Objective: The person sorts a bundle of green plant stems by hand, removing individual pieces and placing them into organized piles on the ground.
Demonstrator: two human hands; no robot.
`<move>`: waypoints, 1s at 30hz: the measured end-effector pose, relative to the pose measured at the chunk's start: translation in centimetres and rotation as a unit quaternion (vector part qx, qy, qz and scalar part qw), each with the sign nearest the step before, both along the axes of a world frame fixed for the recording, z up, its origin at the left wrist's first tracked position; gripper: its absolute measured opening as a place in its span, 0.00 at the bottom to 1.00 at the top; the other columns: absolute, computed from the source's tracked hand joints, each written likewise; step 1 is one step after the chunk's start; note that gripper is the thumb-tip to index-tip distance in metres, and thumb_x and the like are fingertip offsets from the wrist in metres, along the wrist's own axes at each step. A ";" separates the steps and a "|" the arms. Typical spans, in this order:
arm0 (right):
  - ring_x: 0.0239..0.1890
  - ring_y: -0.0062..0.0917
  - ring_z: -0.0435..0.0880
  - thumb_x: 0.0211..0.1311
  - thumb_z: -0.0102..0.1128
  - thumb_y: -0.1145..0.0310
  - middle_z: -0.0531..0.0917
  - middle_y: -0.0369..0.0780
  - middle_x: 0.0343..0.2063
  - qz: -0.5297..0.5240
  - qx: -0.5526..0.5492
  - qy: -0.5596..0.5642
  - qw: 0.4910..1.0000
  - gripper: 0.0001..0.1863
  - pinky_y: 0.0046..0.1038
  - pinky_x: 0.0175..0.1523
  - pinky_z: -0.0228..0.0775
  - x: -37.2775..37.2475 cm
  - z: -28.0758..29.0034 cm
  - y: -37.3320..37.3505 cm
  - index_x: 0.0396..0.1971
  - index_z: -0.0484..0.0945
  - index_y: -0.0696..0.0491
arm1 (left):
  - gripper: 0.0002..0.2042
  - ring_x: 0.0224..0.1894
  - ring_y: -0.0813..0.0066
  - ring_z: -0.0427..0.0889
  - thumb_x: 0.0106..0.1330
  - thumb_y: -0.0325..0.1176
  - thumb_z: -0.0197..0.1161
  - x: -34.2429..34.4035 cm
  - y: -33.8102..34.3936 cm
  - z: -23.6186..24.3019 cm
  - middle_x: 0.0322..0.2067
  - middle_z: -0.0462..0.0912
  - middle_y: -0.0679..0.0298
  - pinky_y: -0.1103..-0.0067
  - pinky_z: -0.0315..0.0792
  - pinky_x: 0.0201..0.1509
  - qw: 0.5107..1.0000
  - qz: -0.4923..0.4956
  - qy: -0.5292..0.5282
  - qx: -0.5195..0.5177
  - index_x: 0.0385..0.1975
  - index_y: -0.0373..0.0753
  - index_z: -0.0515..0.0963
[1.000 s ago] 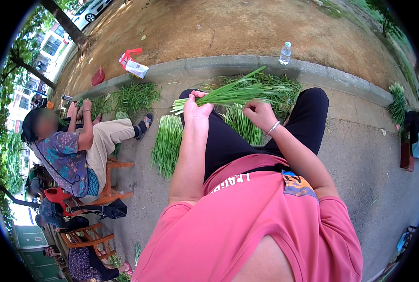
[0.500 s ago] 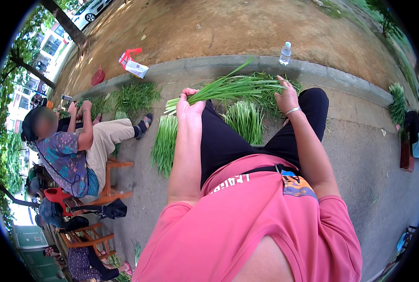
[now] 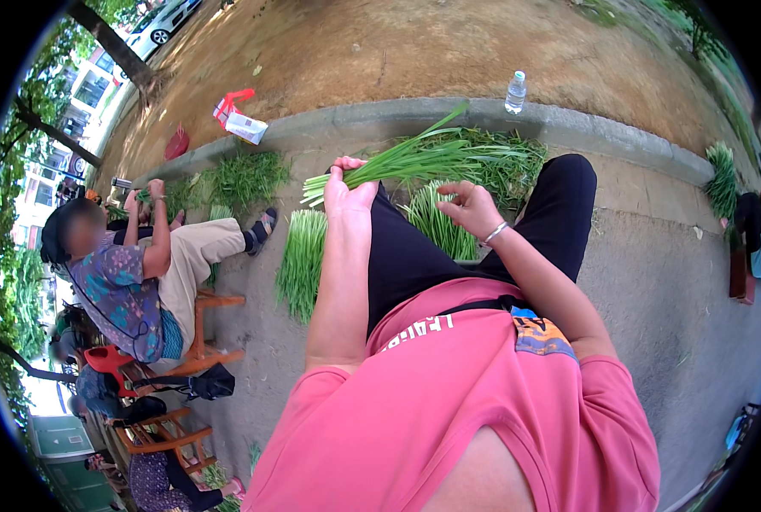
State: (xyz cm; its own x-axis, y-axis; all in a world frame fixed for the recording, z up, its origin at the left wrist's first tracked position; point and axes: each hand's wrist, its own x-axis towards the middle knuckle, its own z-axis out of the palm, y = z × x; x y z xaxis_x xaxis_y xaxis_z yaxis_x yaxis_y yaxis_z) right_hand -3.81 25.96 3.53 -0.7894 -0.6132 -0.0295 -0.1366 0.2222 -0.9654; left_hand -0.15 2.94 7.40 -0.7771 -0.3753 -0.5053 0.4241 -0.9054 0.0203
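Observation:
A bunch of long green garlic chives (image 3: 423,160) is gripped in my left hand (image 3: 349,189), pale cut ends pointing left and leafy tips to the right. My right hand (image 3: 472,210) hovers over my lap, bent fingers apart, with nothing visible in it. Just beyond and below its fingers stands a bundle of chives (image 3: 438,222) between my legs, pale ends up. Another upright chive bundle (image 3: 302,264) rests on the pavement left of my knee. Loose green trimmings (image 3: 508,171) lie against the kerb behind the held bunch.
A concrete kerb (image 3: 619,141) runs across, carrying a water bottle (image 3: 515,92). A red and white bag (image 3: 244,126) is at its left. A person (image 3: 124,286) sits on a wooden chair (image 3: 205,341) at left, handling greens. More chives (image 3: 721,183) stand far right.
My right hand has come away from the leafy tips, moving left and nearer to me over the standing bundle. My left hand keeps hold of the chives in nearly the same place.

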 end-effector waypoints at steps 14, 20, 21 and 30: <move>0.23 0.12 0.74 0.57 0.57 0.71 0.78 0.34 0.21 0.058 -0.145 -0.113 0.981 0.09 0.16 0.28 0.67 -0.4 -0.6 -1.6 0.33 0.78 0.61 | 0.11 0.20 0.72 0.67 0.64 0.33 0.43 0.1 0.1 0.0 0.16 0.67 0.65 0.72 0.67 0.36 1.000 -0.013 0.011 0.007 0.19 0.40 0.65; 0.19 0.13 0.71 0.54 0.57 0.74 0.77 0.34 0.19 0.084 -0.125 -0.018 0.988 0.05 0.20 0.25 0.64 0.0 0.8 -1.2 0.27 0.79 0.60 | 0.14 0.20 0.73 0.67 0.67 0.37 0.40 0.3 0.6 0.3 0.16 0.68 0.66 0.73 0.67 0.34 1.000 -0.018 0.011 -0.007 0.20 0.40 0.66; 0.19 0.15 0.71 0.52 0.56 0.73 0.77 0.35 0.19 0.081 -0.126 0.013 0.989 0.06 0.21 0.25 0.65 0.0 0.9 -1.2 0.26 0.79 0.60 | 0.13 0.20 0.73 0.67 0.65 0.35 0.42 0.3 0.4 0.1 0.16 0.67 0.65 0.72 0.67 0.36 1.000 -0.017 0.011 -0.002 0.19 0.40 0.66; 0.18 0.35 0.77 0.41 0.55 0.60 0.78 0.44 0.15 0.066 0.096 0.168 0.979 0.12 0.30 0.29 0.70 -0.7 -0.2 -0.8 0.20 0.80 0.53 | 0.14 0.19 0.74 0.67 0.66 0.37 0.45 0.4 1.3 0.5 0.15 0.67 0.66 0.76 0.65 0.30 0.999 -0.019 0.014 0.032 0.19 0.38 0.68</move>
